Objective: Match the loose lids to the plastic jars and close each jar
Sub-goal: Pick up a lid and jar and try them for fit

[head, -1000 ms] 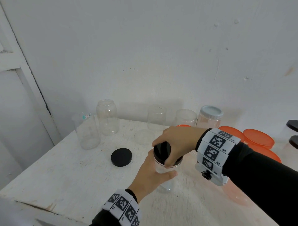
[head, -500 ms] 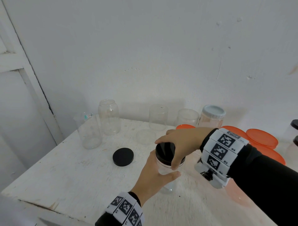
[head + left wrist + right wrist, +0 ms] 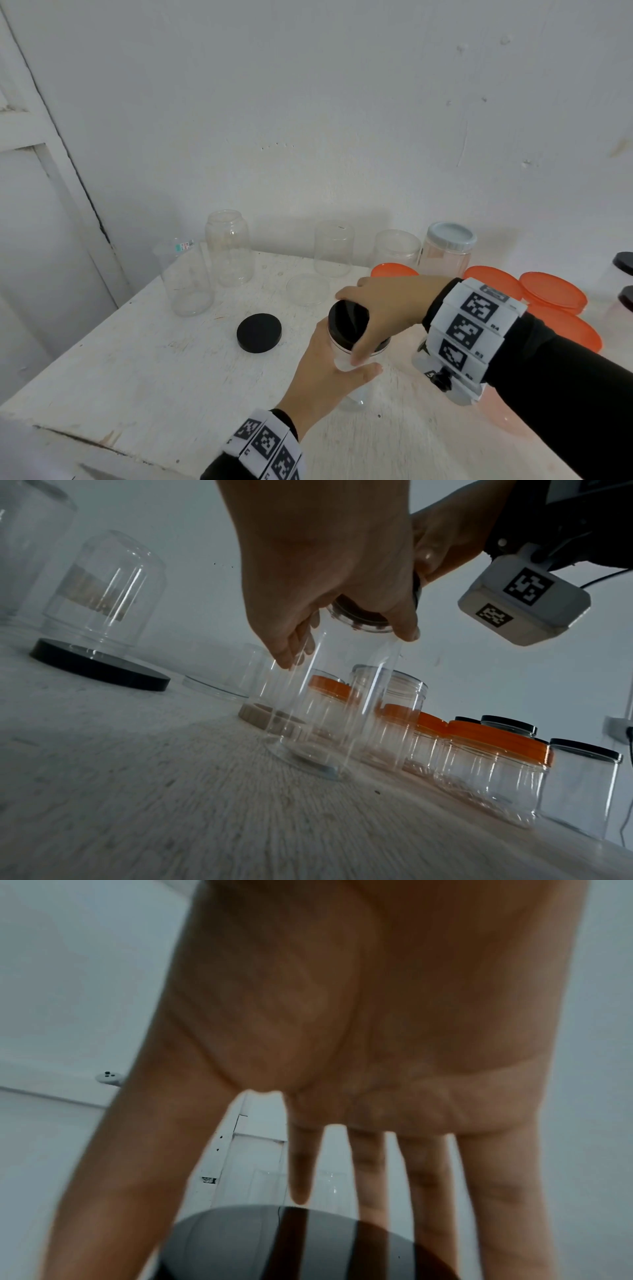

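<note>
A tall clear plastic jar (image 3: 356, 397) (image 3: 329, 704) stands on the white table (image 3: 137, 370), and my left hand (image 3: 329, 373) (image 3: 318, 569) grips its upper wall. A black lid (image 3: 347, 323) (image 3: 308, 1242) sits on the jar's mouth. My right hand (image 3: 383, 308) (image 3: 359, 1042) reaches over from the right, thumb and fingers curled round the lid's rim. A second black lid (image 3: 259, 333) (image 3: 99, 666) lies loose on the table to the left. Nearby lies a loose clear lid (image 3: 307, 289).
Open clear jars (image 3: 229, 246) stand along the back by the wall. At the right are a grey-lidded jar (image 3: 448, 250), orange-lidded jars (image 3: 551, 294) (image 3: 493, 772) and black-lidded jars (image 3: 623, 270) (image 3: 582, 785). The table's front edge (image 3: 85, 442) is close.
Both hands stay on the jar and its black lid. My right hand's fingers have shifted a little round the lid's rim. The view has drifted slightly.
</note>
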### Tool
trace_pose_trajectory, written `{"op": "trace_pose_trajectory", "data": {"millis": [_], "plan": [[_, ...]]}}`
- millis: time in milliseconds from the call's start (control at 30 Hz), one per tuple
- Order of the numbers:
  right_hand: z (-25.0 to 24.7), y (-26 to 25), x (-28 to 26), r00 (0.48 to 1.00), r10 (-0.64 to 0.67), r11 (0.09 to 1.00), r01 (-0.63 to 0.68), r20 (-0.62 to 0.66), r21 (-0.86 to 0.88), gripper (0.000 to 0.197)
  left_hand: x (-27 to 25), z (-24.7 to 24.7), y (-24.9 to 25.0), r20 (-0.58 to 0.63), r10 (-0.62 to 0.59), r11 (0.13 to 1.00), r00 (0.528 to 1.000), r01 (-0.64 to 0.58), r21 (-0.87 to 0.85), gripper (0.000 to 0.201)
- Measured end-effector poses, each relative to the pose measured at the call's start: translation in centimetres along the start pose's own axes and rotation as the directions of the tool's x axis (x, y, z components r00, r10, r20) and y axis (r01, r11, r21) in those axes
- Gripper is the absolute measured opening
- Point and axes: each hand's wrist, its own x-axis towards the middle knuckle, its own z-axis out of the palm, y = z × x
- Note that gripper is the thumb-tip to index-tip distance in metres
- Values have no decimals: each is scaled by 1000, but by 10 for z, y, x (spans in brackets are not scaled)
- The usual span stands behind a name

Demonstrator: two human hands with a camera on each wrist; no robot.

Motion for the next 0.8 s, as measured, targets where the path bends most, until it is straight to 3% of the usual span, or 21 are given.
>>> {"op": "trace_pose_trajectory", "data": {"millis": [67, 200, 400, 600, 733, 800], "plan": [[-6, -1, -4, 996, -65, 998, 64, 57, 22, 90, 0, 0, 1, 2, -19, 1000, 1000, 19, 9, 75], [-6, -3, -5, 993, -120, 993, 120, 1, 18, 80, 0, 1, 1, -7, -26, 999, 1000, 26, 19, 77], [-1, -5, 3, 997, -52, 998, 50, -56, -31, 76, 0, 0, -1, 11, -15, 1000, 1000, 15, -11, 77], [13, -7, 5, 978, 18, 996, -36, -206, -84, 74, 1, 0, -3, 13, 31, 999, 999, -31, 15, 83], [2, -2, -3, 999, -43, 998, 44, -11, 48, 84, -1, 1, -2, -2, -5, 1000, 1000, 5, -20, 77], [-2, -2, -6, 994, -104, 994, 103, 23, 43, 85, -1, 1, -2, -3, -19, 1000, 1000, 19, -9, 75]]}}
